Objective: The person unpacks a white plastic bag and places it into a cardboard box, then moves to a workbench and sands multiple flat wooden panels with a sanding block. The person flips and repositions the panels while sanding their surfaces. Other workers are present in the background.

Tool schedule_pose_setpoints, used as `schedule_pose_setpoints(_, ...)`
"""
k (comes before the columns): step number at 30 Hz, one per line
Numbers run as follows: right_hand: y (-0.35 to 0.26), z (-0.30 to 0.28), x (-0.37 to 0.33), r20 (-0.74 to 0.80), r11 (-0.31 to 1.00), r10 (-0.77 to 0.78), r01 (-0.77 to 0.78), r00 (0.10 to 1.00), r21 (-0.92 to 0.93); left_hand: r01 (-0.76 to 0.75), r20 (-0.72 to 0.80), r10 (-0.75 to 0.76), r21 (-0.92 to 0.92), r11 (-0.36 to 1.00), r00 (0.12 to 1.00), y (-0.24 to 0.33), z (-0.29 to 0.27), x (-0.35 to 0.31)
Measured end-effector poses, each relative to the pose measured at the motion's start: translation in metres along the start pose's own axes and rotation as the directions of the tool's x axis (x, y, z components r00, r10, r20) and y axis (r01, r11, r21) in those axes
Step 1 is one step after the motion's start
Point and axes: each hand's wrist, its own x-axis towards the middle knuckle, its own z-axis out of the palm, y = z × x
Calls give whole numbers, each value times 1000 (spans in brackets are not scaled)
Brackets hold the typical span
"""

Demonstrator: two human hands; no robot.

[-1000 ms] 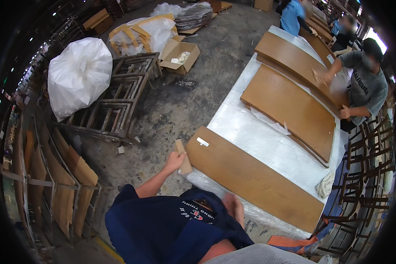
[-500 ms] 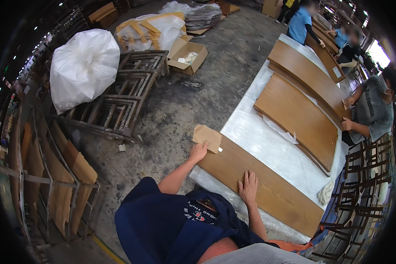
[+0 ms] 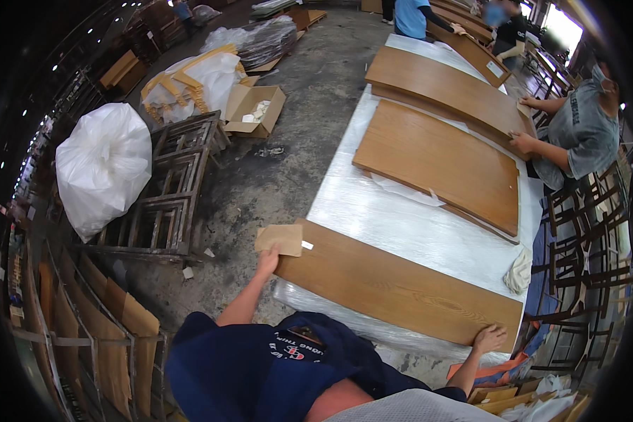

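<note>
A long brown wooden board (image 3: 394, 281) lies across the near end of the film-covered table. At the board's left end, my left hand (image 3: 268, 260) is closed on a tan paper-like sheet (image 3: 280, 240). The sheet overlaps the board's end, and a small white tag (image 3: 307, 245) shows beside it. My right hand (image 3: 490, 339) rests on the board near its right end, palm down and fingers stretched out, holding nothing.
Wide brown panels (image 3: 439, 165) lie further along the wrapped table (image 3: 330, 204). A co-worker (image 3: 584, 133) handles another panel (image 3: 450, 91) at the right. Racks (image 3: 119, 330) and a white bag (image 3: 104, 165) stand left; dark frames (image 3: 584, 260) are stacked right. A white cloth (image 3: 518, 273) lies on the table.
My right hand has slid from the middle of the board to its right end. My left hand stays on the tan sheet. The whole view has swung to the right.
</note>
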Motion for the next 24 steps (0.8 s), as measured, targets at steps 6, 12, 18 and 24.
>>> schedule_pose_setpoints(6, 54, 64, 79, 57, 999, 16, -14, 998, -38, 62, -166, -35, 157, 986, 985, 3, 30, 8)
schedule_pose_setpoints(12, 62, 92, 166, 426, 925, -26, -140, 904, 352, 101, -178, -94, 32, 994, 979, 5, 55, 61)
schedule_pose_setpoints(18, 70, 132, 185, 245, 845, -189, 30, 951, 534, 136, -68, -135, 22, 990, 989, 24, 58, 76)
schedule_pose_setpoints(24, 84, 96, 155, 328, 910, -112, -36, 938, 412, 135, -80, -126, 122, 983, 989, 23, 33, 48)
